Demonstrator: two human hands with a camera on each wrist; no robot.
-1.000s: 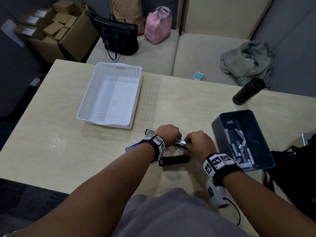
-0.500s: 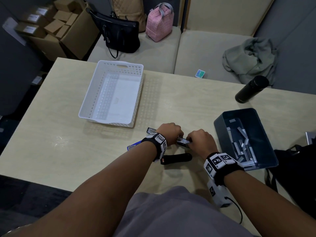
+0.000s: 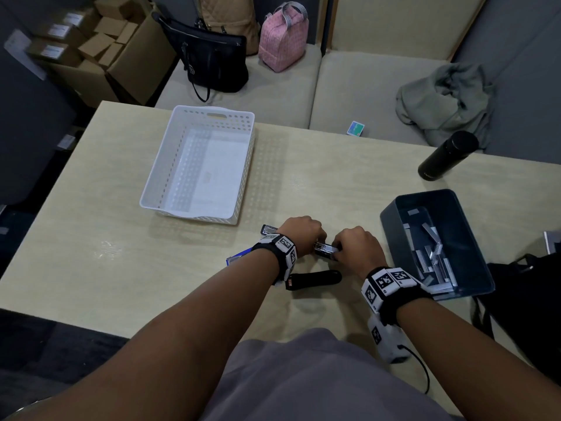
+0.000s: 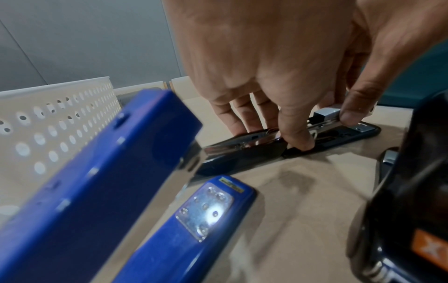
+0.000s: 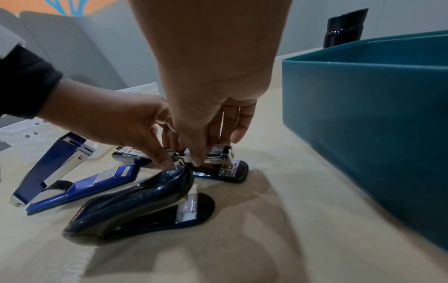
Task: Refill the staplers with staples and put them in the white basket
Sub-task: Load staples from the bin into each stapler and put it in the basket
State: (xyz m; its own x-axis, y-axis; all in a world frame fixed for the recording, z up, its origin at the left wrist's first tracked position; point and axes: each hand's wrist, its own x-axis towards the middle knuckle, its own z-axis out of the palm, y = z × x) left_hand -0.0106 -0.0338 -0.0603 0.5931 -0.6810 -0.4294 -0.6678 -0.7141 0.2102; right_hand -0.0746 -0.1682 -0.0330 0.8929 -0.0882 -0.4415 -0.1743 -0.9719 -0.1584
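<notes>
From my seat the table (image 3: 91,226) reads as pale wood-grain laminate with a soft sheen, and the white basket (image 3: 243,165) as matt perforated plastic. I see glossy dark plastic on the closed stapler (image 5: 135,199), smooth blue plastic with bright chrome metal on the open blue stapler (image 5: 80,183), and shiny metal staple strips (image 3: 431,256) inside a smooth teal plastic bin (image 5: 363,114).
</notes>
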